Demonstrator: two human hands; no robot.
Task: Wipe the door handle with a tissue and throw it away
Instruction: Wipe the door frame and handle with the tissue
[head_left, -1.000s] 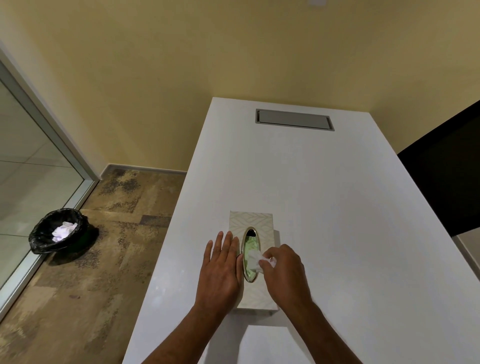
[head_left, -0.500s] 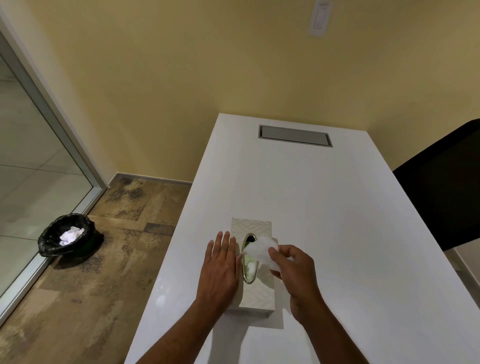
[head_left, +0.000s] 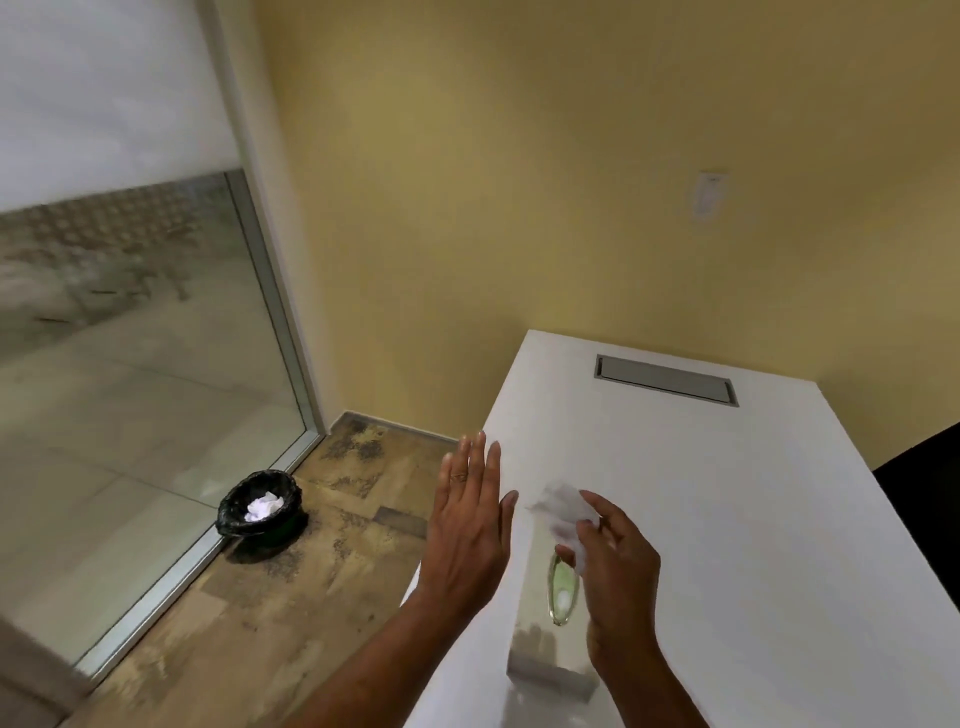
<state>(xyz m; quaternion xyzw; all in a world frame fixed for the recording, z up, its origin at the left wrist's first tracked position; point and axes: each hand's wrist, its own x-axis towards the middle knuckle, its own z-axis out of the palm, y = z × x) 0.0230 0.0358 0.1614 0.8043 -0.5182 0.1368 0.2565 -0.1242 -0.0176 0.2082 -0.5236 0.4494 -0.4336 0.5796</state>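
My right hand (head_left: 618, 564) pinches a white tissue (head_left: 563, 512), blurred by motion, just above the pale tissue box (head_left: 540, 649) with its oval opening (head_left: 562, 590). The box lies on the white table (head_left: 727, 519). My left hand (head_left: 467, 519) hovers flat with fingers spread, lifted off the box at the table's left edge. A black-lined bin (head_left: 262, 512) with crumpled white tissues in it stands on the floor to the left. No door handle is in view.
A glass wall with a metal frame (head_left: 275, 291) runs along the left, the bin right beside its base. A metal cable hatch (head_left: 667, 379) is set in the far end of the table. A dark chair (head_left: 924, 499) stands at the right. A yellow wall is behind.
The right hand has pulled the tissue free of the box and raised it. The left hand has lifted off the box. The view has swung up and left.
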